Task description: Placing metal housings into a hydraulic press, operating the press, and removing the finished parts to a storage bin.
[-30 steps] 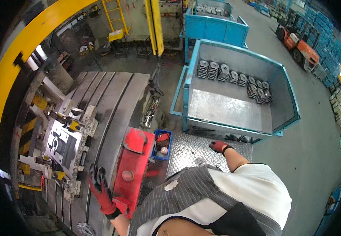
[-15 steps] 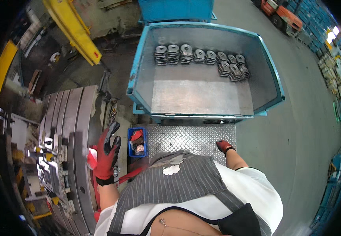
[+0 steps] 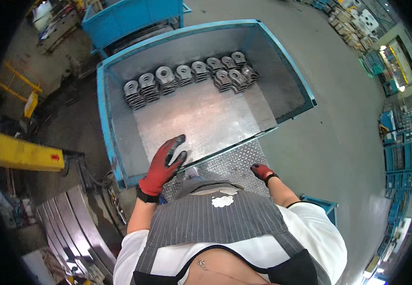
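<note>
My left hand point(image 3: 163, 164), in a red glove with black fingertips, is raised at the near edge of a blue-rimmed metal bin point(image 3: 105, 118). Its thumb and fingers are apart, and nothing is between them. Lower at my right side hangs my right hand point(image 3: 262, 172) in a matching glove. It appears loosely open, with no object visible in it, though some of its fingers are hidden. Inside the bin, several stacks of grey metal parts with round holes point(image 3: 164, 76) line the far side. A shorter second row of stacks point(image 3: 222, 80) lies in front, toward the right.
I stand on a diamond-plate platform point(image 3: 232, 164). A slotted machine table point(image 3: 75, 218) is at lower left, below a yellow beam point(image 3: 23, 149). Another blue container point(image 3: 130, 21) stands behind the bin. A small blue stand point(image 3: 322, 206) is by my right elbow; racks point(image 3: 405, 161) line the far right.
My view and body have turned right, away from the machine table. My left hand is now beside the bin's near edge, still open. My right hand remains lowered. The stacks appear unchanged.
</note>
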A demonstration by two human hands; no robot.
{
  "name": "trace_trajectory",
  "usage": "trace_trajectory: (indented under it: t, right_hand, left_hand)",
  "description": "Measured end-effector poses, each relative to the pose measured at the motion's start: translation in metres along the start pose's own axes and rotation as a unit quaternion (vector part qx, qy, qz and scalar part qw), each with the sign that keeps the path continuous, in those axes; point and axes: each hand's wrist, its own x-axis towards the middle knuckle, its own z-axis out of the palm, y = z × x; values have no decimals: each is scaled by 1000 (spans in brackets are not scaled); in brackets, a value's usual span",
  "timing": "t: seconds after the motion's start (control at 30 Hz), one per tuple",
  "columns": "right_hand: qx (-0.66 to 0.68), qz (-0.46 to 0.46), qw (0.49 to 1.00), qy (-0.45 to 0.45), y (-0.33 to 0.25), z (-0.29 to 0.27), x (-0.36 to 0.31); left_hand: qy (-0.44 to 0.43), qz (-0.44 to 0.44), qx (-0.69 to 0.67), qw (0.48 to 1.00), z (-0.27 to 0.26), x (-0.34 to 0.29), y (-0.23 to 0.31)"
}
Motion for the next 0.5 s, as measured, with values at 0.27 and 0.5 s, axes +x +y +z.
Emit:
trace_trajectory:
  t: [0.27, 0.5]
  right_hand:
    - [37, -57, 993, -94, -79, -26, 39]
    - [43, -17, 990, -135, -112, -90, 144]
  left_hand:
    - [-165, -198, -142, 956, 51, 107, -133]
    - [-124, -375, 243, 886, 120, 123, -307]
